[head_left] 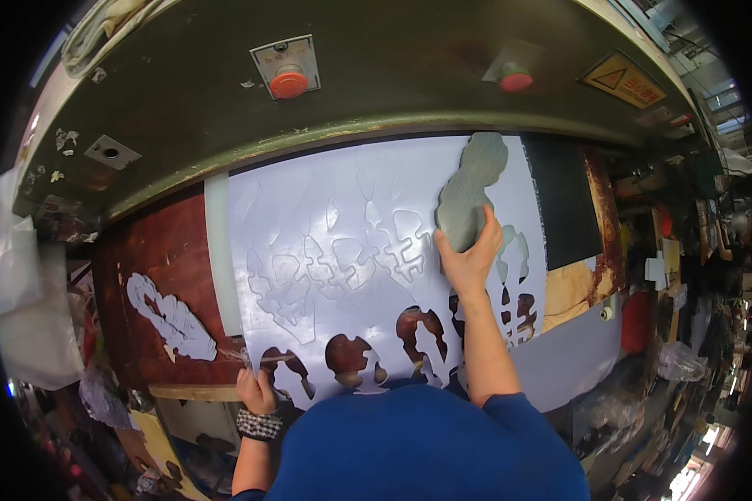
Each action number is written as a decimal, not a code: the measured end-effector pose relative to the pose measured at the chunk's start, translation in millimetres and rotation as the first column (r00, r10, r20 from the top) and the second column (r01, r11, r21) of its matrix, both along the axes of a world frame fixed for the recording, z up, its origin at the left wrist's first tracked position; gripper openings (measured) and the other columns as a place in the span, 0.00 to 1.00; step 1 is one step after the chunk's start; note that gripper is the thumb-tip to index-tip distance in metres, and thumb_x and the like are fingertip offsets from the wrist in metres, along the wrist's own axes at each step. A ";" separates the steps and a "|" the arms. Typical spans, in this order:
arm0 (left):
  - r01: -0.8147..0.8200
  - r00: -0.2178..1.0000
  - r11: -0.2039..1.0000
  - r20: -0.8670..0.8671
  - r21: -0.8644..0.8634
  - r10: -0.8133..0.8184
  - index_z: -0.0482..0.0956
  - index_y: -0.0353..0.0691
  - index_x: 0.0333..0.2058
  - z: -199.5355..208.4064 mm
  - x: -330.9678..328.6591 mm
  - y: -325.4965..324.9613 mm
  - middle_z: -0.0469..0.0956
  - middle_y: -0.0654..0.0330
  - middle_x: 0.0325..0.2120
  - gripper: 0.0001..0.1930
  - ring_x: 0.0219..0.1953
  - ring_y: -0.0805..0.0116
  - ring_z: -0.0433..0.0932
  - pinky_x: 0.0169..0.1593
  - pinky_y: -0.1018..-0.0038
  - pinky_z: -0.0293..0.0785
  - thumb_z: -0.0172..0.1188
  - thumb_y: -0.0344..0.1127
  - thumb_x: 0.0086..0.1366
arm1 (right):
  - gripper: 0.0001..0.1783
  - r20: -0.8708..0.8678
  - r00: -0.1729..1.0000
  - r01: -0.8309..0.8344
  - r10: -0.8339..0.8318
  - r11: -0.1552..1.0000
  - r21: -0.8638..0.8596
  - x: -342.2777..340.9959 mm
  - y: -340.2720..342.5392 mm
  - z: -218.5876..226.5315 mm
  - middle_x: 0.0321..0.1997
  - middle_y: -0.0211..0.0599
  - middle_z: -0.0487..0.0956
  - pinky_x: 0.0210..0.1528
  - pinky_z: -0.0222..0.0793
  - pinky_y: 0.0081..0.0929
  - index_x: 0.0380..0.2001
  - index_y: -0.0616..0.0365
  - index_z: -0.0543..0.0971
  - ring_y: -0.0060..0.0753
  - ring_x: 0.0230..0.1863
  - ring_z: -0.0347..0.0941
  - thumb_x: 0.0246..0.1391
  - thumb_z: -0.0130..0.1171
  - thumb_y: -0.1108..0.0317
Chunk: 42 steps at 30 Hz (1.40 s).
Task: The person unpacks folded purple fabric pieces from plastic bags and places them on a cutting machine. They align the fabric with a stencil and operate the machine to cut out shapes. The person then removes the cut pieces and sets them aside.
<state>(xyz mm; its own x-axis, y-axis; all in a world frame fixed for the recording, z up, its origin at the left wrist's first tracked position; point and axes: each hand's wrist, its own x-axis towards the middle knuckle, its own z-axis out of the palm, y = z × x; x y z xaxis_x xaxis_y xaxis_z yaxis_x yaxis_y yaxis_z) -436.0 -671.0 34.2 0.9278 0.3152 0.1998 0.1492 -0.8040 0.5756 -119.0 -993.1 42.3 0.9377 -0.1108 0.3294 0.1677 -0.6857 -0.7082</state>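
Observation:
My right hand (474, 253) grips the lower part of a grey-green cutting die (475, 179), thumb on one edge and fingers on the other. The die has a wavy outline and lies on the far right part of a white sheet (351, 321). Outlines of cut shapes mark the sheet's middle, and shaped holes run along its near side and right end. At the sheet's near left corner, my left hand (257, 391) is closed beside a blurred, pale, thin piece; what its fingers hold is hidden.
Across the far side stands a green machine beam (393, 75) with a red push button (289, 83) and a second red button (515, 79). White cut pieces (175, 321) lie on the reddish-brown board (167, 259) at left. A black panel (560, 200) is at right.

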 end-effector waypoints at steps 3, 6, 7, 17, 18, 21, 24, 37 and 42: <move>-0.075 0.995 0.997 -0.061 -0.022 0.073 0.74 0.33 0.26 12.9 -0.5 -6.7 0.72 0.51 0.21 0.11 0.23 0.49 0.68 0.30 0.59 0.62 0.46 0.29 0.66 | 0.47 -0.018 0.995 -0.096 0.100 0.984 0.147 4.1 -19.7 -3.5 0.61 0.57 0.61 0.65 0.51 0.47 0.65 0.63 0.56 0.57 0.62 0.57 0.48 0.67 0.58; -0.159 0.985 0.986 -0.070 -0.042 0.156 0.74 0.34 0.26 32.7 5.5 -18.2 0.71 0.53 0.19 0.12 0.24 0.51 0.68 0.30 0.60 0.63 0.45 0.30 0.67 | 0.42 -0.106 0.973 -0.133 0.205 0.876 0.464 17.0 -36.8 6.8 0.66 0.56 0.61 0.66 0.52 0.42 0.68 0.64 0.52 0.51 0.64 0.59 0.60 0.56 0.54; -0.199 0.977 0.978 -0.089 -0.053 0.194 0.74 0.34 0.26 39.8 11.8 -23.5 0.71 0.53 0.18 0.13 0.24 0.51 0.69 0.29 0.60 0.63 0.45 0.30 0.68 | 0.41 -0.141 0.967 -0.118 0.213 0.862 0.492 25.1 -42.9 14.1 0.66 0.55 0.61 0.66 0.52 0.41 0.68 0.65 0.51 0.50 0.64 0.59 0.61 0.54 0.55; -0.313 0.946 0.948 -0.067 0.059 0.316 0.69 0.33 0.21 63.3 95.4 -40.3 0.68 0.48 0.18 0.15 0.24 0.45 0.67 0.29 0.56 0.61 0.48 0.32 0.68 | 0.45 0.244 0.969 0.040 -0.044 0.999 0.020 185.7 -39.8 118.2 0.72 0.69 0.41 0.72 0.31 0.47 0.68 0.72 0.40 0.64 0.74 0.35 0.64 0.45 0.51; -0.321 0.943 0.945 -0.065 0.064 0.325 0.69 0.33 0.21 59.9 104.4 -34.6 0.68 0.48 0.18 0.15 0.25 0.45 0.67 0.29 0.56 0.61 0.48 0.32 0.68 | 0.47 0.216 0.976 0.040 -0.043 0.999 0.017 194.0 -28.6 119.1 0.72 0.71 0.39 0.72 0.30 0.49 0.68 0.73 0.39 0.65 0.74 0.33 0.63 0.46 0.49; -0.330 0.942 0.938 -0.034 0.100 0.335 0.70 0.33 0.22 42.0 138.7 -6.1 0.69 0.47 0.18 0.15 0.24 0.45 0.67 0.30 0.55 0.61 0.49 0.33 0.68 | 0.50 0.214 0.975 0.024 -0.051 0.992 0.127 204.7 -2.1 115.9 0.71 0.72 0.36 0.72 0.28 0.54 0.69 0.71 0.38 0.67 0.74 0.29 0.61 0.48 0.45; -0.293 0.954 0.952 -0.043 0.088 0.297 0.71 0.33 0.23 37.1 152.1 19.5 0.70 0.47 0.19 0.15 0.24 0.44 0.68 0.30 0.56 0.63 0.48 0.33 0.69 | 0.52 0.298 0.955 -0.020 0.006 0.999 0.044 209.6 10.2 112.8 0.72 0.71 0.37 0.71 0.31 0.56 0.69 0.68 0.39 0.67 0.74 0.32 0.58 0.53 0.45; -0.418 0.777 0.861 -0.377 0.288 0.504 0.78 0.44 0.27 13.0 140.1 6.0 0.78 0.53 0.24 0.07 0.29 0.50 0.78 0.36 0.55 0.73 0.59 0.40 0.54 | 0.20 -0.285 0.953 -0.272 0.100 0.696 -0.665 159.9 -214.8 -118.9 0.39 0.47 0.83 0.39 0.77 0.33 0.49 0.64 0.79 0.41 0.38 0.80 0.64 0.51 0.60; -0.540 0.841 0.827 0.134 0.156 0.524 0.75 0.42 0.25 -6.9 155.0 2.7 0.75 0.54 0.20 0.09 0.26 0.52 0.75 0.35 0.60 0.70 0.53 0.37 0.64 | 0.21 0.057 0.970 -0.172 0.237 0.831 -0.528 139.8 -142.2 -80.9 0.38 0.49 0.82 0.39 0.76 0.35 0.48 0.67 0.78 0.42 0.37 0.78 0.61 0.55 0.60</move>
